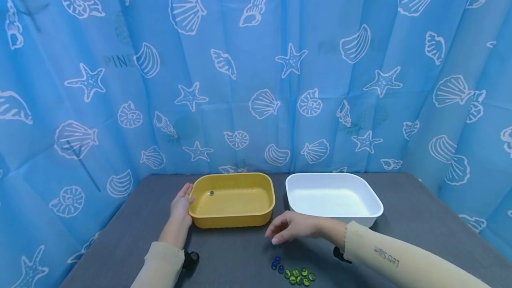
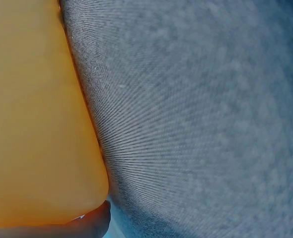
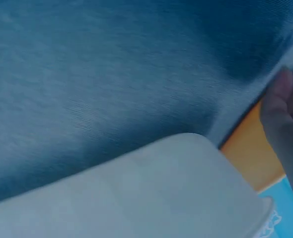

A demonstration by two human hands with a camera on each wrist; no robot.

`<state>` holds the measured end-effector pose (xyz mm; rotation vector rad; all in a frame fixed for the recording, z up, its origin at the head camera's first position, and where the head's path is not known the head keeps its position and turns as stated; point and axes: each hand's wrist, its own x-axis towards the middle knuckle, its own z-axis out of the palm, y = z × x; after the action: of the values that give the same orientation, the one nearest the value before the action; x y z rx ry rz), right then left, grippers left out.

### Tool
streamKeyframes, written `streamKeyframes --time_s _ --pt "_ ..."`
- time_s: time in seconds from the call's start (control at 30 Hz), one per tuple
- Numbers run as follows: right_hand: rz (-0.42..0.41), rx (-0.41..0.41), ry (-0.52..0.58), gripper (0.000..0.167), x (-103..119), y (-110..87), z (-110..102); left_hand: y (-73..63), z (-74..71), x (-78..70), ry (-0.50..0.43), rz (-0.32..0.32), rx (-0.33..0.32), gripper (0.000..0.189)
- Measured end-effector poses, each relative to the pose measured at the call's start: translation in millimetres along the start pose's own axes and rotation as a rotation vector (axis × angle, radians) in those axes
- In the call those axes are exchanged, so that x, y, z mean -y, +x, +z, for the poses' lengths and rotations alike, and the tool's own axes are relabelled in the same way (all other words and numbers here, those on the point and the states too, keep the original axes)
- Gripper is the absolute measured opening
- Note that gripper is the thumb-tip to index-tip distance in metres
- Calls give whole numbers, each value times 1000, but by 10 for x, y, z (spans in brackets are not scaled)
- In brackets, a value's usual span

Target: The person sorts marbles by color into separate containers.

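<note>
My left hand (image 1: 182, 206) rests against the left end of a yellow basin (image 1: 232, 221), its fingers along the outside and the thumb at the rim. In the left wrist view, part of a finger (image 2: 99, 218) touches the corner of that basin. My right hand (image 1: 294, 226) hovers above the table, in front of the gap between the basins, fingers loosely bent; I see nothing held. Just below it lie three blue marbles (image 1: 281, 269) and several green marbles (image 1: 299, 280). A small greyish round piece (image 1: 211, 193) sits inside the yellow basin, towards its back left.
A white basin (image 1: 336, 212) stands right of the yellow one, behind my right forearm; its wall also fills the lower part of the right wrist view. Grey cloth (image 1: 236, 257) covers the table. A blue shell-patterned curtain (image 1: 256, 79) hangs around the back and sides.
</note>
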<state>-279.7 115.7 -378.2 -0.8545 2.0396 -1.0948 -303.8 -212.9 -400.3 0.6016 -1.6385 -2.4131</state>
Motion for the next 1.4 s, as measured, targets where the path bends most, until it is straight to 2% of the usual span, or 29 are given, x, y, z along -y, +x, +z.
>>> streamKeyframes --time_s 0.1,0.2,0.5,0.7,0.77,0.97,1.03,1.2,1.4 --pt "40 78 -6 22 -79 -32 7 -7 14 3 0 5 -1 54" --pt "37 131 16 22 -170 -30 4 -13 18 0 2 5 3 54" --pt "46 136 14 20 -225 -1 42 -33 -2 12 32 13 -3 55" --pt "16 115 -13 20 -269 12 62 -34 -2 20 33 21 -6 54" --pt "4 130 -42 20 -403 72 26 -27 4 19 32 21 -3 54" --pt "-29 167 -79 22 -1099 395 -113 -23 2 14 24 16 -3 54" --pt "-35 165 -81 22 -1185 446 -124 -26 -1 11 17 13 -1 54" --pt "-29 169 -126 20 -1107 429 -117 -36 8 5 13 13 2 54" --pt "-39 167 -115 18 -989 370 -88 -41 9 0 17 18 4 55"
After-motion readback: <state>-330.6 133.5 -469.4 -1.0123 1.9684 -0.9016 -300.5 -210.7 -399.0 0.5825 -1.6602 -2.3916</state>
